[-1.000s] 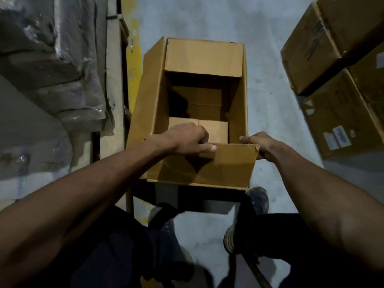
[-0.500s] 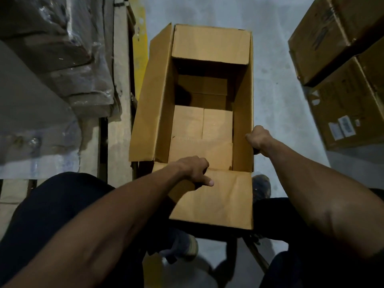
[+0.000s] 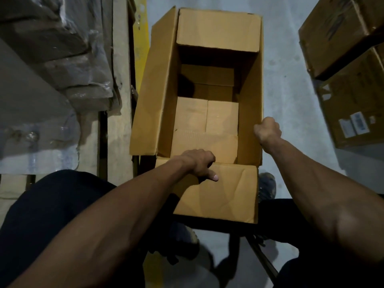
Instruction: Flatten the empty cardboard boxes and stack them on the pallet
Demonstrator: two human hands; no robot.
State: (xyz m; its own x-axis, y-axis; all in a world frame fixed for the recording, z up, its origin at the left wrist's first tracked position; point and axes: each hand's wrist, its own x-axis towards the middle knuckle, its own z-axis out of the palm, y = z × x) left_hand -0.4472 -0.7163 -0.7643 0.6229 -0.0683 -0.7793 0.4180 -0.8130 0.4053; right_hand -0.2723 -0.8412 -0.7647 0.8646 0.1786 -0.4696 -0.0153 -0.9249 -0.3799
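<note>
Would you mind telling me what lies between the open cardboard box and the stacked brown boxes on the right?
In the head view, only bare grey concrete floor separates the open cardboard box from the stacked brown boxes; nothing rests on that strip.

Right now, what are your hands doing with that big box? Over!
Left hand grips the near rim of the open box. Right hand grips its right wall. Box still unflattened, bottom flaps closed. Nothing blocking it.

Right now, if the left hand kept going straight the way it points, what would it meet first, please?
Probably the bottom flaps inside the open box. The left hand grips the near rim, pointing forward and down into the box; depth is hard to judge.
</note>
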